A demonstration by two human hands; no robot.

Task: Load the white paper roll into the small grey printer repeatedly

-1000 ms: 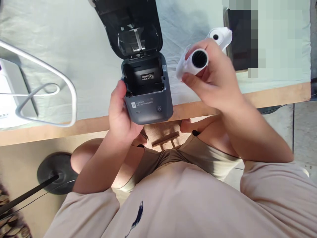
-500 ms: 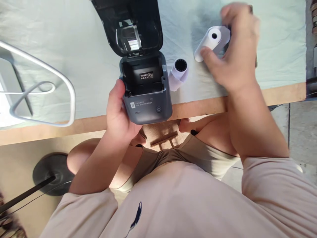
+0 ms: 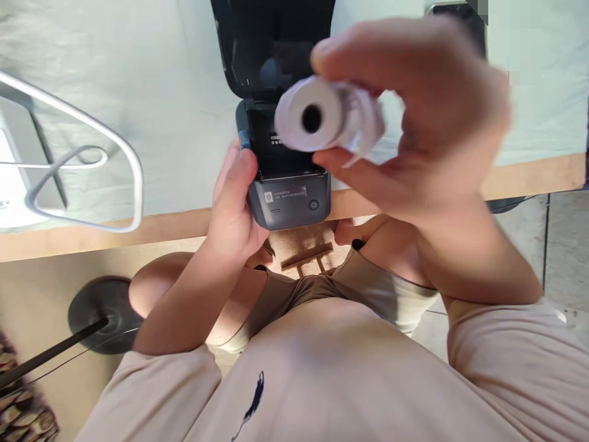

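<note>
- Above the open printer, the right hand [image 3: 414,123] holds a white paper roll [image 3: 317,116] up close to the camera, its hollow core facing the viewer; the fingers [image 3: 363,46] are curled over the top of the roll and the thumb presses it from below, so the grip is closed on it. Hand and roll are blurred.
- At the near edge of the surface [image 3: 138,230], the left hand [image 3: 237,202] grasps the dark grey label printer [image 3: 289,196] by its left side, thumb lying along the side wall and the other fingers tucked out of sight underneath.
- The printer's lid [image 3: 257,43] stands open, tilted away from the person, and the paper bay below it is partly hidden behind the roll.
- A pale cloth [image 3: 175,92] covers the surface; a white wire frame [image 3: 115,153] lies on it at far left, well apart from the printer.
- Below the surface edge, the person's bare knees and beige shorts show, and a black round stand base [image 3: 103,313] sits on the floor at left.
</note>
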